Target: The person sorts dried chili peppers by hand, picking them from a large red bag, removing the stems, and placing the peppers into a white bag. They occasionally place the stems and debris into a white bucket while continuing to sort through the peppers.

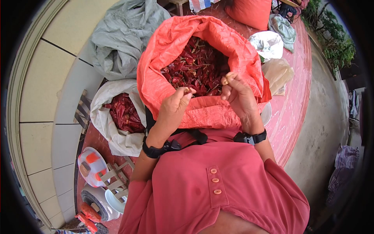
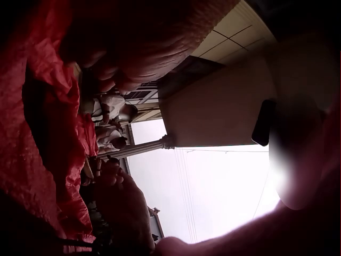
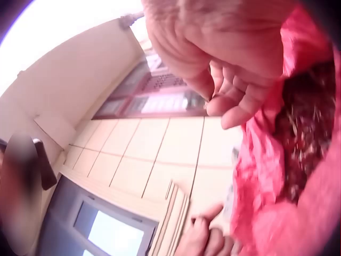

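Note:
A large red woven sack [image 1: 156,58] stands before me with its rim rolled outward, full of dried red chillies [image 1: 193,66]. Over its near left rim is my left hand [image 1: 173,109], thumb and forefinger close together; I cannot tell whether something small lies between them. My right hand [image 1: 242,97] is over the near right rim, thumb bent against the forefinger. A tiny dark bit [image 3: 208,100] shows at that pinch in the right wrist view. The left wrist view is dark, and the left fingertips are mostly hidden there.
A white sack [image 1: 101,101] of red chillies stands at the left, below a grey-green sack [image 1: 120,43]. Basins [image 1: 91,165] and a small wooden stool [image 1: 117,175] are at lower left. Plastic bags [image 1: 278,74] lie to the right; a full red sack [image 1: 249,13] stands behind.

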{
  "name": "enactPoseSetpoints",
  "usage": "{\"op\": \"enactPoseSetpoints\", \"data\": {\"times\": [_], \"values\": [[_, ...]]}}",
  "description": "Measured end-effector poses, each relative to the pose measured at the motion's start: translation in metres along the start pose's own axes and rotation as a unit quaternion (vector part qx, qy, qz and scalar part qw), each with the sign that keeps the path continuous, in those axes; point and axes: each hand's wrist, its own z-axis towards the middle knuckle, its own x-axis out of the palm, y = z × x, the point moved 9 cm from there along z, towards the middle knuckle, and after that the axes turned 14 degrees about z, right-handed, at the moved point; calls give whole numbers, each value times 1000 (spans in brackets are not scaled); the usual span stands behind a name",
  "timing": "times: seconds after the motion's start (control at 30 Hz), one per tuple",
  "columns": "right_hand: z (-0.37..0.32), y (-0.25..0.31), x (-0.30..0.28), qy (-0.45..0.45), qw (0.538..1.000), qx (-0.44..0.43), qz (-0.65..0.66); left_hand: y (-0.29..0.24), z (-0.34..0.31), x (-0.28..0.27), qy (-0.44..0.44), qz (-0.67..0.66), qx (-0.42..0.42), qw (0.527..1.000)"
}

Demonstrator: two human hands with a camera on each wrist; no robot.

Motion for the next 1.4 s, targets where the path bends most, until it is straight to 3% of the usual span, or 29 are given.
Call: {"op": "enactPoseSetpoints", "data": {"times": [0.1,0.17,0.23,0.3,0.4,0.5,0.53,0.57,0.63,0.7,0.77,0.8,0.83,0.9,0.93,1.03,1.07,1.13,1.23,1.27,1.33,1.4], "values": [[-32,92,-23,-88,944,-253,-192,18,-21,-55,-95,61,-63,992],[-58,135,-49,-183,877,-323,-305,55,-39,-85,-148,49,-151,976],[-78,157,-87,-241,843,-310,-368,89,-53,-113,-204,118,-159,959],[-95,168,-136,-295,822,-307,-379,132,-72,-130,-209,188,-229,932],[-109,162,-209,-349,814,-218,-409,194,-94,-144,-226,217,-249,917],[-114,161,-231,-421,688,-176,-564,204,-99,-148,-185,446,-293,825],[-110,164,-218,-391,675,-230,-582,192,-95,-150,-248,395,-240,851],[-105,165,-211,-355,705,-262,-556,184,-91,-147,-273,352,-204,872],[-90,156,-133,-281,756,-322,-496,114,-70,-135,-317,262,-128,903],[-61,129,-73,-167,821,-294,-461,66,-43,-96,-230,155,-76,958],[-29,86,-35,-80,837,-192,-506,15,-18,-38,-79,209,85,971],[-12,59,-21,-22,821,-127,-556,-1,-11,-11,-58,240,130,960],[2,34,-13,35,796,-62,-602,-10,-8,16,-37,270,175,946],[33,-8,-35,131,648,-84,-745,9,-1,67,58,289,157,943],[43,-24,-51,130,619,-75,-771,16,-1,82,107,296,146,938],[52,-51,-70,134,543,-21,-829,36,-20,113,384,194,57,901],[47,-57,-77,138,527,14,-839,37,-24,115,314,172,129,925],[39,-63,-78,146,501,76,-850,33,-29,108,331,174,119,920],[29,-48,-66,158,525,41,-835,14,-33,93,368,202,91,903],[28,-36,-55,131,562,1,-817,12,-34,91,381,215,81,896],[24,-7,-33,74,626,-81,-772,25,-28,96,317,158,85,931],[27,-1,-39,36,763,-75,-641,29,-15,85,233,97,63,966]]}}
